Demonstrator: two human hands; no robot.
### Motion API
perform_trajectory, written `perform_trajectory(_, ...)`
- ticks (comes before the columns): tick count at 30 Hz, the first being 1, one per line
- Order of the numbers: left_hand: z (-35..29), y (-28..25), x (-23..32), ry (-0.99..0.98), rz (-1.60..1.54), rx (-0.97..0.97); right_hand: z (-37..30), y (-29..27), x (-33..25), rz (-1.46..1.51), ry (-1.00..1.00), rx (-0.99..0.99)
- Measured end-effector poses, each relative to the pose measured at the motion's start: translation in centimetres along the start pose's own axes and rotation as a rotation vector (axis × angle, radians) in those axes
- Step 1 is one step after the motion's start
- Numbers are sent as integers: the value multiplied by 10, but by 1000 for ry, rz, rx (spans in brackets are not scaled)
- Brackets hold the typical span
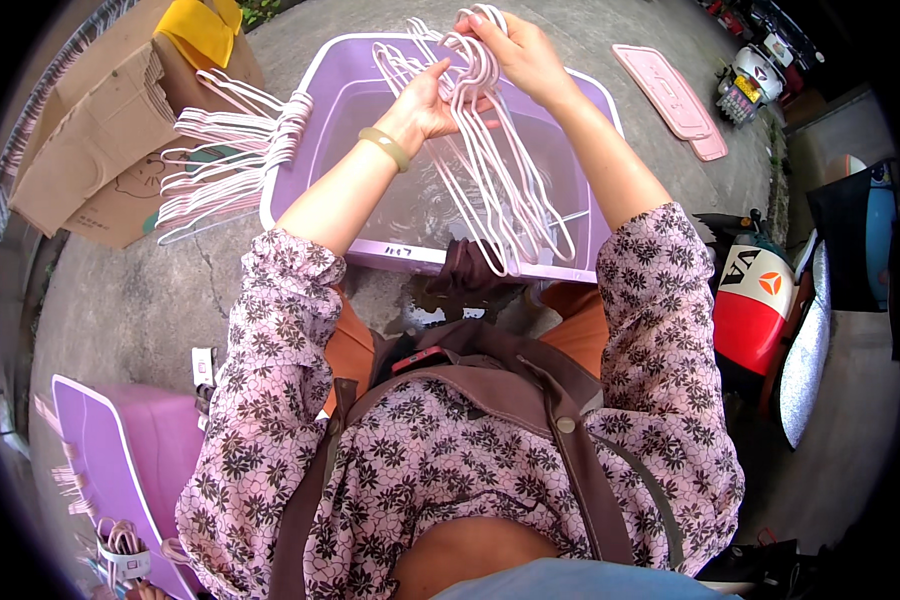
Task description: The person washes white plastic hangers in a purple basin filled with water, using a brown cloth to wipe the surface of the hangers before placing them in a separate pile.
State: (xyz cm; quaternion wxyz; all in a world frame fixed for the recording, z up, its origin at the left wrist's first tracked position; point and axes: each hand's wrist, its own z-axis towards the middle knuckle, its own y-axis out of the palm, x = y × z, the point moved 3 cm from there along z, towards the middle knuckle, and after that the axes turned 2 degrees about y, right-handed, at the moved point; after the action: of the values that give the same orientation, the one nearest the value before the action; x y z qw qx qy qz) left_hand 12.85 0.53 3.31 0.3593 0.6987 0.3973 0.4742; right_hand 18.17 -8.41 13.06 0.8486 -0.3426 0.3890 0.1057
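Observation:
Over a purple plastic tub [322,120] of water, I hold a bundle of pale pink coated wire hangers [482,92]. My right hand [526,62] is closed around their hooks at the top. My left hand [430,108], below a greenish bangle, grips the bundle at the hanger necks, thumb up and fingers passing behind. The lower bars slant down across the tub's near rim on the right. Several more hangers sit behind the bundle near the far rim. Another row of pink hangers [290,125] hooks over the tub's left rim. Dark cloth [467,268] drapes at the near rim.
An open cardboard box [95,150] with a yellow item [202,35] stands at the far left. A second purple tub [140,440] with hangers beside it lies near left. A pink lid [665,95] rests on the concrete. A red and white vehicle part [755,315] stands right.

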Motion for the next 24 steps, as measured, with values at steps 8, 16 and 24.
perform_trajectory(8,23,-9,6,28,-19,-161,-7,4,6,241,223,-221)
perform_trajectory(16,19,-1,49,259,162,-246,-99,-106,81,189,600,220)
perform_trajectory(24,-3,-23,57,852,920,-208,-251,50,54,-469,703,-632)
